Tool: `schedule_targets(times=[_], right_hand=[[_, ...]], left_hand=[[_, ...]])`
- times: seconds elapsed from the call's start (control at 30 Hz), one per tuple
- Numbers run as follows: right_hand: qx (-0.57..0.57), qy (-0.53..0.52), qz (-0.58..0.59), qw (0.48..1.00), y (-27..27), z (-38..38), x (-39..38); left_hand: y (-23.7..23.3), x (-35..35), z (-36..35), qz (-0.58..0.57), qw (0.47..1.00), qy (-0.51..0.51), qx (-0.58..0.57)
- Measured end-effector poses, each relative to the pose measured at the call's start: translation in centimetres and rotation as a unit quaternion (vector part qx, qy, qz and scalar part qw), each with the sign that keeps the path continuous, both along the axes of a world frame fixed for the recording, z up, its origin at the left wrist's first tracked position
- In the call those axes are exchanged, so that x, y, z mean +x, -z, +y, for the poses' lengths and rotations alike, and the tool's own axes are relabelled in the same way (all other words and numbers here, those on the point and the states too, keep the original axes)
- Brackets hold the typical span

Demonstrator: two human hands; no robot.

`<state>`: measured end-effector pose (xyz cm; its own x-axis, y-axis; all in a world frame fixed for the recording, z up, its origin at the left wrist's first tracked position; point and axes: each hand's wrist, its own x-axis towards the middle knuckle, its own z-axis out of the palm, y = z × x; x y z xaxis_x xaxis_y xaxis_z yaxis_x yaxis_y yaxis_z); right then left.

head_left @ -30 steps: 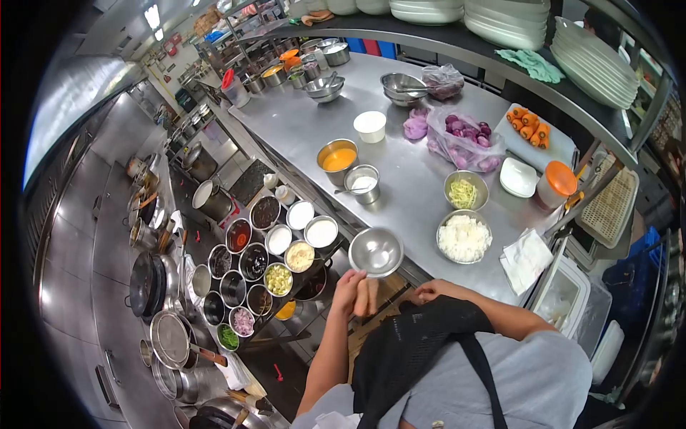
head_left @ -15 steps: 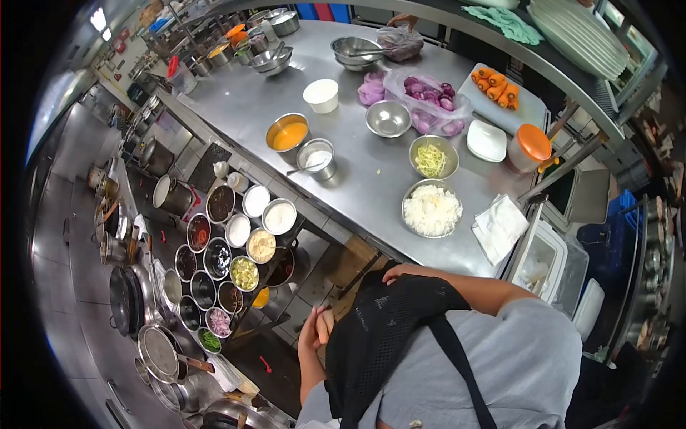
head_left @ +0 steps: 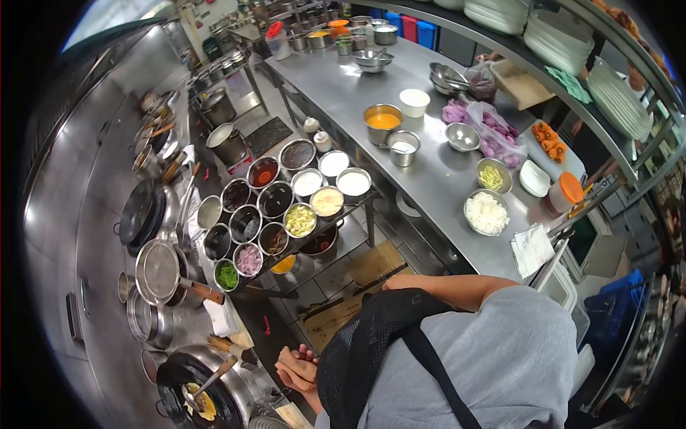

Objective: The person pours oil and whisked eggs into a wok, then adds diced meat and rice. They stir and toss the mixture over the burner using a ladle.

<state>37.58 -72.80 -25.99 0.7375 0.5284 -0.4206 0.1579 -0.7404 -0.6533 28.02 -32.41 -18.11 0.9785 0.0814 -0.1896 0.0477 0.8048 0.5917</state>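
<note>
The left hand (head_left: 296,368) has its fingers curled; whether they hold anything cannot be told. The right hand (head_left: 393,282) is mostly hidden by the apron (head_left: 357,357), fingers unseen. One brush (head_left: 232,347) lies near the left hand. One wok (head_left: 171,375), one ladle (head_left: 207,387) in it, sits farther left. Open dark strip (head_left: 268,336) between left hand and three white tubs (head_left: 334,164).

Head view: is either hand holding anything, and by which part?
Nothing held shows in the left hand; the right hand is mostly hidden, so I can't tell.
</note>
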Motion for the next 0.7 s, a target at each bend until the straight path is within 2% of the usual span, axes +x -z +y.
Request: schedule_targets(times=[0.07,0.13,0.2,0.27,0.33,0.37,0.4,0.47,0.5,0.53,0.6,0.67,0.7], right_hand=[[0.001,-0.002,-0.001,1.0,-0.4,2.8,1.0],[-0.035,-0.046,-0.005,0.998,-0.7,5.7,2.4],[-0.041,-0.094,-0.009,0.995,0.0,8.8,3.7],[-0.096,-0.14,-0.024,0.985,-0.2,12.0,5.0],[-0.096,-0.161,-0.021,0.982,-0.8,15.2,6.1],[-0.071,-0.201,-0.025,0.977,-1.2,17.1,7.1],[-0.042,-0.252,-0.028,0.966,-1.5,19.5,8.1],[-0.044,-0.318,-0.034,0.947,-0.2,24.2,10.2],[-0.043,-0.327,-0.022,0.944,-0.7,26.4,11.0],[-0.06,-0.32,0.001,0.945,-1.5,28.6,11.9],[-0.049,-0.345,0.04,0.937,2.2,33.1,14.8],[-0.023,-0.326,0.125,0.937,4.2,37.5,17.3],[-0.021,-0.351,0.132,0.927,5.3,39.6,18.3]], left_hand=[[0.3,-1.8,1.4,-0.122,0.99,0.046,-0.056],[0.4,-4.6,2.9,-0.122,0.989,0.017,-0.084],[0.4,-7.1,4.5,-0.087,0.996,0.003,0.001],[-1.8,-8.8,4.9,-0.102,0.994,0.011,-0.025],[-6.9,-11.5,3.6,0.028,0.99,-0.071,-0.116],[-9.1,-11.7,2.8,0.063,0.986,-0.139,-0.066],[-8.1,-12.8,3.9,0.069,0.98,-0.174,-0.066],[-3.8,-14.8,6.8,-0.032,0.981,-0.186,0.04],[-2.1,-16.0,7.1,0.009,0.97,-0.242,0.034],[0.1,-18.0,8.2,0.014,0.98,-0.196,-0.041],[-3.0,-18.1,8.6,0.018,0.979,-0.202,0.032],[-5.0,-18.6,7.2,0.043,0.956,-0.287,0.041],[-5.7,-18.3,6.5,0.059,0.937,-0.34,0.047]])
